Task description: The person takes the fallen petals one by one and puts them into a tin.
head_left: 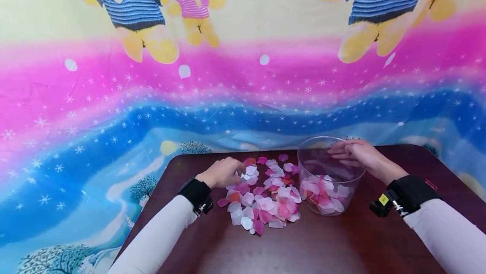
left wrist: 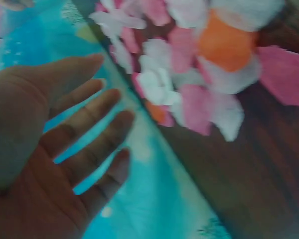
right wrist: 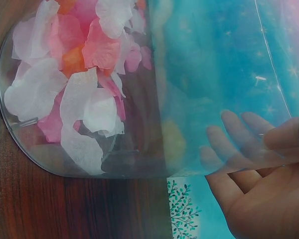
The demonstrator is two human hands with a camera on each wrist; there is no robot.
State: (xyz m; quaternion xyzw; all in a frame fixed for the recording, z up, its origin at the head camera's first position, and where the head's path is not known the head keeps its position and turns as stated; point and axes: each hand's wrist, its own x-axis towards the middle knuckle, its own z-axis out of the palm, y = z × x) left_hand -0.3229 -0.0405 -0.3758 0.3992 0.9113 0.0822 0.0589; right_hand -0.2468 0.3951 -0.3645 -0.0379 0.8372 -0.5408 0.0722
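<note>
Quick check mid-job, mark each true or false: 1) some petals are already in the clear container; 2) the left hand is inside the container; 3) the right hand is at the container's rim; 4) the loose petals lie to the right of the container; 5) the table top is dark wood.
1) True: pink and white petals lie at the bottom of the clear container.
2) False: the left hand is outside it, at the left edge of the loose petals.
3) True: the right hand rests over the rim with fingers straight.
4) False: the pile lies to the container's left.
5) True: the table is dark reddish wood.
</note>
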